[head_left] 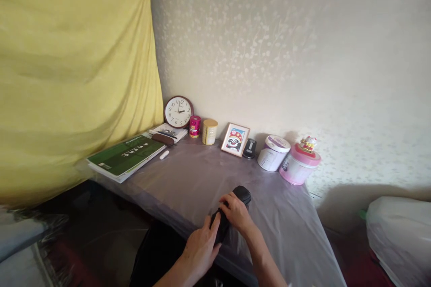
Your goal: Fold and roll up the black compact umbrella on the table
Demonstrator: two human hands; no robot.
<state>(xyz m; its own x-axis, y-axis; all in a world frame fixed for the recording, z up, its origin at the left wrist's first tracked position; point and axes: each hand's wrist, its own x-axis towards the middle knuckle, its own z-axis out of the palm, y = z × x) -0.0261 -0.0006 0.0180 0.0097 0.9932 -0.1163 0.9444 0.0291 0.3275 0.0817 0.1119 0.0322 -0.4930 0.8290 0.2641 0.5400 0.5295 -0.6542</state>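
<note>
A long, black, case-like object (243, 194) lies slanted near the table's front edge, its far end rounded. I cannot make out its exact kind, since both hands cover much of it. My left hand (202, 243) grips its near part from the left, thumb and fingers around its sides. Farther up, my right hand (235, 211) is closed over its middle, with fingers bent across the top. The far end sticks out beyond my right hand.
Along the wall stand a round clock (179, 111), a pink can (194, 126), a yellow-lidded tin (210, 132), a framed panda picture (235, 139), a black stapler-like item (249, 148) and two tubs (274, 153). A green book (126, 154), brown case (163, 139) and small white item (164, 155) lie left.
</note>
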